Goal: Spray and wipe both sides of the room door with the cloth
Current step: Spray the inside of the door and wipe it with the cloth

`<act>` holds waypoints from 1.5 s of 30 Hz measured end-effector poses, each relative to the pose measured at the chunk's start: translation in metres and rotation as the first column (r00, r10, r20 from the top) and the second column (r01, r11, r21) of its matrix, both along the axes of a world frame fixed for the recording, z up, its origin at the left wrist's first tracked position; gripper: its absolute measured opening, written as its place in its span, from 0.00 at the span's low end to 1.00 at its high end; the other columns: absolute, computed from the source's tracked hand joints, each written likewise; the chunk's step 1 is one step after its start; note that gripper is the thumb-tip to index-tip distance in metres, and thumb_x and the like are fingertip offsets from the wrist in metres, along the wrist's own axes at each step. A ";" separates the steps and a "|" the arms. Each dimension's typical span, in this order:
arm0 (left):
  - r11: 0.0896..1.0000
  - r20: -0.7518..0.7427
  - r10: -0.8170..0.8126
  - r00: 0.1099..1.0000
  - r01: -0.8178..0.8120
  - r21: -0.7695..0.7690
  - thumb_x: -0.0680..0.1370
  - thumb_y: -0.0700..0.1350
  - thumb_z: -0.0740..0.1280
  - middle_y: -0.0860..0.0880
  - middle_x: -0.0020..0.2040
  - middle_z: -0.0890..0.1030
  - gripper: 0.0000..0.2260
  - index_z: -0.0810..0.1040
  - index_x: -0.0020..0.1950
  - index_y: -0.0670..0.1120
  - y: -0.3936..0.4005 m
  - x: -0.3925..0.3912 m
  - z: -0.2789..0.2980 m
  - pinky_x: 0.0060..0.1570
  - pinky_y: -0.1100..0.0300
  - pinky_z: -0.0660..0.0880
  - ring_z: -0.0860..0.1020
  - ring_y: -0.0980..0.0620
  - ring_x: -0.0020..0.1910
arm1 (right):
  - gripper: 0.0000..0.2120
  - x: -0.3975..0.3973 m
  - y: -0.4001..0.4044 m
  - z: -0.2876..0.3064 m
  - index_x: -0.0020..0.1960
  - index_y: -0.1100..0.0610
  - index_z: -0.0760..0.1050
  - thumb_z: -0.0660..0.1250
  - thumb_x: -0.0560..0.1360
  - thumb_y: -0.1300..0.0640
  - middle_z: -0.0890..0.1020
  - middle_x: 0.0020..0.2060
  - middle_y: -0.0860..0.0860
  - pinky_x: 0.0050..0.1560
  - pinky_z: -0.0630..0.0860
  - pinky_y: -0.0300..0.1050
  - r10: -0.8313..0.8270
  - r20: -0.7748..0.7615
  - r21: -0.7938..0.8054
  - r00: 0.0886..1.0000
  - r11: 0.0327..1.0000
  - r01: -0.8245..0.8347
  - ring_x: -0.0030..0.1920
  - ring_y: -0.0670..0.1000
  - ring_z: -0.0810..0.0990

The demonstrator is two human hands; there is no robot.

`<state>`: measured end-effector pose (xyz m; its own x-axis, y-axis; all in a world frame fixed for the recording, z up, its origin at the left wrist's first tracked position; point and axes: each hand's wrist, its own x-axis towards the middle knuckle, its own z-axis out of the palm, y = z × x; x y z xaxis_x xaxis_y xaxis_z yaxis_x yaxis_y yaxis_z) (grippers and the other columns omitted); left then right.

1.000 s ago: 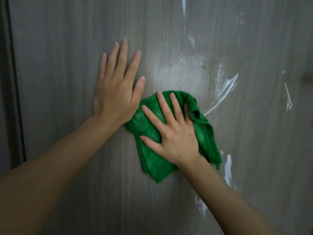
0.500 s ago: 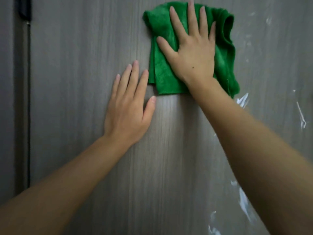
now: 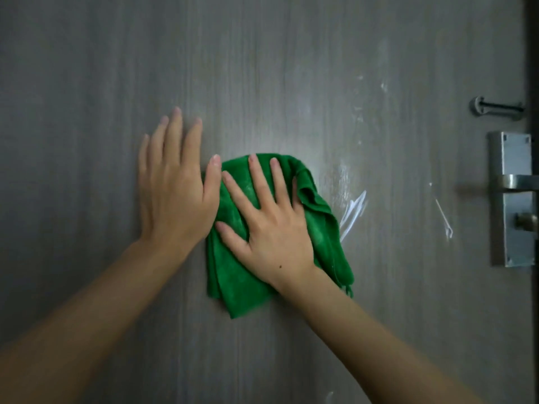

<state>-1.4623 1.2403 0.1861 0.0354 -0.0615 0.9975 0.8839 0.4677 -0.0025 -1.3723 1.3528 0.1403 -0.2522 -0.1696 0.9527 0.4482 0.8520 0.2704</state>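
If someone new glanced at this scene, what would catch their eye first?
The bright green cloth at the centre, pressed flat against the grey door by the right hand. The left hand lies flat beside it, and white spray streaks show to the right, near the metal handle.

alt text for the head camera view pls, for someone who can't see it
A person's right hand presses a folded green cloth flat against a grey wood-grain door, while the left hand rests open on the door beside it. White spray streaks lie to the right of the cloth, and a metal lever handle sits at the door's right edge.
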 end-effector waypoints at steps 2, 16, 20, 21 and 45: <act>0.999 0.002 0.022 1.000 -0.022 -0.037 0.81 0.53 0.48 0.37 0.76 0.60 0.27 0.63 0.75 0.40 0.003 -0.004 -0.001 0.74 0.44 0.50 0.59 0.38 0.75 | 0.32 0.006 0.009 0.015 0.76 0.44 0.58 0.56 0.76 0.34 0.56 0.77 0.53 0.67 0.61 0.59 0.015 0.078 0.078 0.997 0.997 -0.021 0.77 0.59 0.50; 0.999 -0.118 -0.032 0.993 0.029 -0.028 0.81 0.50 0.52 0.36 0.77 0.58 0.26 0.60 0.76 0.37 0.008 -0.006 -0.007 0.75 0.46 0.48 0.56 0.40 0.76 | 0.31 0.004 0.015 0.111 0.78 0.44 0.53 0.50 0.78 0.35 0.52 0.78 0.52 0.74 0.44 0.61 -0.079 -0.209 -0.193 0.975 0.980 0.038 0.77 0.58 0.48; 0.970 -0.117 -0.236 0.965 0.241 0.030 0.81 0.48 0.54 0.36 0.77 0.57 0.25 0.61 0.75 0.37 -0.003 -0.003 -0.008 0.75 0.50 0.49 0.56 0.40 0.76 | 0.30 -0.011 -0.002 0.076 0.77 0.45 0.56 0.52 0.78 0.37 0.54 0.78 0.54 0.73 0.45 0.62 -0.041 -0.232 -0.185 0.972 0.983 -0.003 0.77 0.60 0.50; 0.964 -0.119 -0.254 0.960 0.261 0.042 0.81 0.48 0.54 0.36 0.77 0.57 0.25 0.61 0.75 0.37 -0.009 -0.002 -0.007 0.75 0.49 0.50 0.56 0.40 0.76 | 0.30 -0.014 -0.006 0.065 0.77 0.46 0.58 0.53 0.78 0.37 0.56 0.77 0.55 0.73 0.46 0.62 -0.019 -0.222 -0.154 0.975 0.988 -0.015 0.77 0.61 0.51; 0.989 -0.011 -0.102 0.995 0.100 -0.107 0.81 0.47 0.54 0.39 0.77 0.58 0.22 0.65 0.73 0.39 -0.068 -0.006 -0.033 0.76 0.46 0.50 0.56 0.43 0.76 | 0.31 -0.017 -0.019 -0.009 0.76 0.47 0.61 0.58 0.76 0.35 0.57 0.77 0.55 0.72 0.49 0.63 0.079 0.037 0.042 0.996 0.996 -0.081 0.77 0.60 0.52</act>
